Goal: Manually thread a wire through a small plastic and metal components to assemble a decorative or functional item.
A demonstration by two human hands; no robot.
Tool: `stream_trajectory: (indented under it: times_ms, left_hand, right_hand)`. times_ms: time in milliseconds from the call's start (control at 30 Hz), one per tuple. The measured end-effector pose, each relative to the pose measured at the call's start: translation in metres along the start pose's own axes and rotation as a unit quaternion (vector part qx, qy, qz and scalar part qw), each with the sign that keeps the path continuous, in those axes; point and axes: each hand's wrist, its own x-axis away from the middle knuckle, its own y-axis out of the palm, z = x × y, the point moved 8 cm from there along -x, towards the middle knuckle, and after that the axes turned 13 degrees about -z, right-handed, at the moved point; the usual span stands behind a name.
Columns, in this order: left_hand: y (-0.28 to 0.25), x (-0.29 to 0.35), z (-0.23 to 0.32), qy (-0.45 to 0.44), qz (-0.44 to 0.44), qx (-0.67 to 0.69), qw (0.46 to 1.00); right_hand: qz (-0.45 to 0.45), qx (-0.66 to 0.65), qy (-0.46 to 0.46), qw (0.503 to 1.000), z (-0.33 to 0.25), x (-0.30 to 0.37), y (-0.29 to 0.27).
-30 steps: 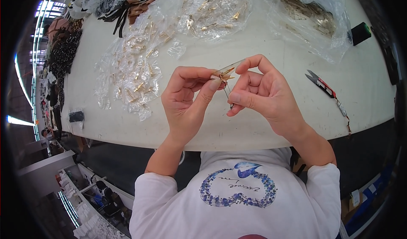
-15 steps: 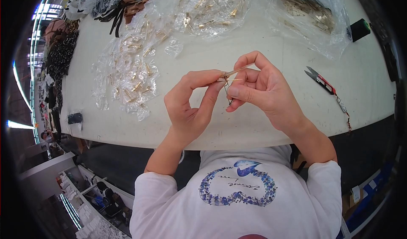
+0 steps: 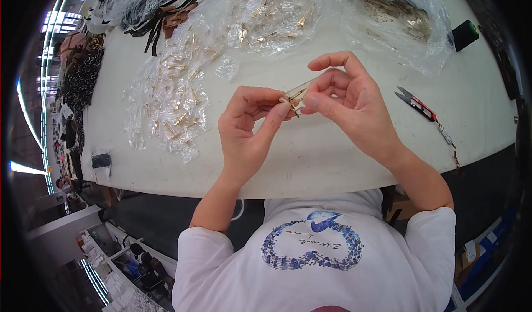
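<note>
Over the middle of the white table, my left hand pinches a small gold-coloured metal piece between thumb and fingertips. A thin clear strip or sleeve lies along it, and a short dark cord or clip part shows at its lower end; its exact kind is too small to make out. The fingers of my right hand close on the piece's other end, with the index finger raised and bent away. Both hands are above the table, a short gap apart, with the piece bridging them.
Small clear bags of gold metal pieces lie at left, more at the back. A clear bag of flat pale pieces and a dark spool sit back right. Thread snips lie right. Black chains and black strips are left.
The right hand has turned, its index finger lifting off the piece. The gold piece now sits with more of its clear strip showing between the hands, and the dark loop looks smaller.
</note>
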Motion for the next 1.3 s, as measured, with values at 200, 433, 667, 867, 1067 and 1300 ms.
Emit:
stream_trajectory:
  times_ms: [200,433,667,867,1067,1300]
  left_hand:
    - [0.006,-0.007,-0.035,-0.214,-0.098,0.406,0.883]
    - [0.022,-0.006,-0.052,-0.223,-0.139,0.497,0.827]
    - [0.034,0.001,-0.066,-0.245,-0.161,0.55,0.782]
    - [0.033,0.007,-0.072,-0.241,-0.146,0.61,0.74]
    - [0.033,0.006,-0.07,-0.248,-0.15,0.56,0.776]
    - [0.035,0.005,-0.066,-0.22,-0.161,0.603,0.749]
  right_hand:
    - [-0.024,0.238,-0.116,0.964,-0.023,-0.007,-0.004]
    - [-0.034,0.309,-0.129,0.942,-0.011,-0.006,-0.002]
    - [-0.021,0.397,-0.171,0.901,-0.012,-0.003,-0.001]
    - [-0.001,0.349,-0.069,0.935,0.006,-0.008,-0.025]
    - [0.018,0.422,-0.193,0.886,-0.01,0.001,0.001]
    - [-0.024,0.267,-0.056,0.962,0.008,-0.003,-0.01]
